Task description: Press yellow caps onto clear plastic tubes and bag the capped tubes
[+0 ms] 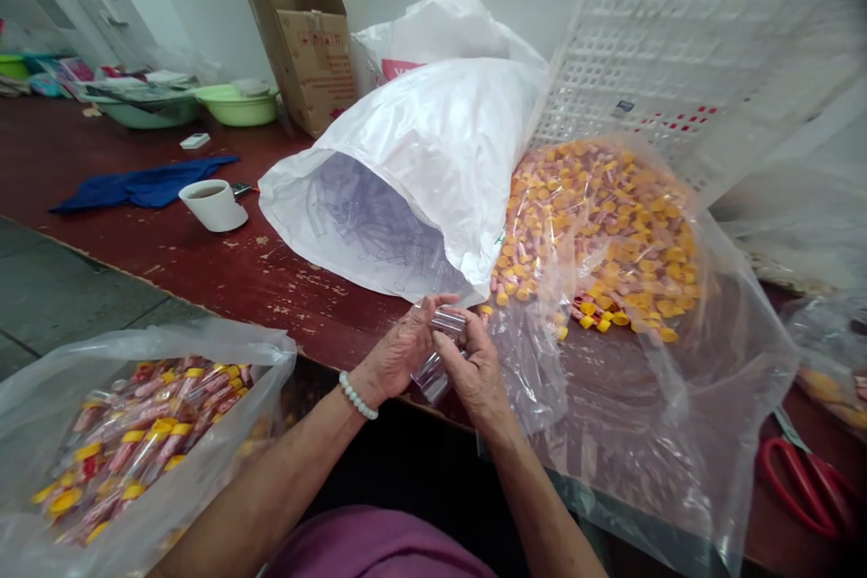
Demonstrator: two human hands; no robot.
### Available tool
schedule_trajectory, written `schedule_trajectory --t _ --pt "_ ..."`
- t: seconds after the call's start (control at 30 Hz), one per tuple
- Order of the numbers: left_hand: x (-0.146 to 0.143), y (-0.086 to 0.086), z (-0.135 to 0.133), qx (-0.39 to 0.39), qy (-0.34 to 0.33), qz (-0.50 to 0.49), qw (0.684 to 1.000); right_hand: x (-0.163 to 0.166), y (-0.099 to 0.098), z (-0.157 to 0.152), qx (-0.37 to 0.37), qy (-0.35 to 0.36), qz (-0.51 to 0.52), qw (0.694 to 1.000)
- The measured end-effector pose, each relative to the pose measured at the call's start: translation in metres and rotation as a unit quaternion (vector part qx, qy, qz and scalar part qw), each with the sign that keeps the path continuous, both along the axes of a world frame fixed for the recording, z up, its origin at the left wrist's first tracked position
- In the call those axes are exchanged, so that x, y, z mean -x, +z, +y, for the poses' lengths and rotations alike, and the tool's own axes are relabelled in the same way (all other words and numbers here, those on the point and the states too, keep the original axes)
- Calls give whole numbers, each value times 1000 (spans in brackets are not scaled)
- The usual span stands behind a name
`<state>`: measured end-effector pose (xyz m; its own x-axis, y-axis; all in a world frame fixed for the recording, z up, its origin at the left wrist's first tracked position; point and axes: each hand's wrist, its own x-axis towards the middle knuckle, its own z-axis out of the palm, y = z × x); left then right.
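Note:
My left hand (401, 350) and my right hand (474, 370) meet at the table's front edge, both closed around a few clear plastic tubes (442, 352). A white bead bracelet (357, 396) is on my left wrist. Just behind the hands lies a big white sack (433, 144), its mouth open toward me with many clear tubes inside. To the right, a clear plastic bag (610, 226) holds a heap of yellow caps. At lower left, another clear bag (135, 442) holds finished tubes with yellow caps and red contents.
A white cup (213, 203) and a blue cloth (145, 185) lie on the dark red table (223, 266) at left. Green basins (237, 104) and a cardboard box (308, 45) stand at the back. A white crate (684, 36) leans at right. Red scissors (806, 479) lie at lower right.

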<state>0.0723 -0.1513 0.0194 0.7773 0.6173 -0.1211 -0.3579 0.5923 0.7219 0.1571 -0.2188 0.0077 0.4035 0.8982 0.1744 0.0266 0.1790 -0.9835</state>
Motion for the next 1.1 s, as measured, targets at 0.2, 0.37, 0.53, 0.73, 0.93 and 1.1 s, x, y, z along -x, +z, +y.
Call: schedule_trajectory --t 0.2,0.37,0.53,0.73,0.93,1.1 --pt "12 -2 5 -71 52 99 991 -26 7 -8 42 29 -173 984" --pt "22 10 10 -220 -41 189 956 -34 8 -12 81 25 -260 962" --pt "29 3 10 -143 -149 95 974 -33 2 -12 51 -25 -245 968" --pt "27 -19 1 -21 -182 33 983 -31 9 -16 77 48 -350 933" --pt "26 -26 -1 -59 -165 80 981 -33 10 -19 60 9 -356 933" --pt "26 -25 -10 51 -116 56 990 -30 12 -15 -73 -207 -361 906"
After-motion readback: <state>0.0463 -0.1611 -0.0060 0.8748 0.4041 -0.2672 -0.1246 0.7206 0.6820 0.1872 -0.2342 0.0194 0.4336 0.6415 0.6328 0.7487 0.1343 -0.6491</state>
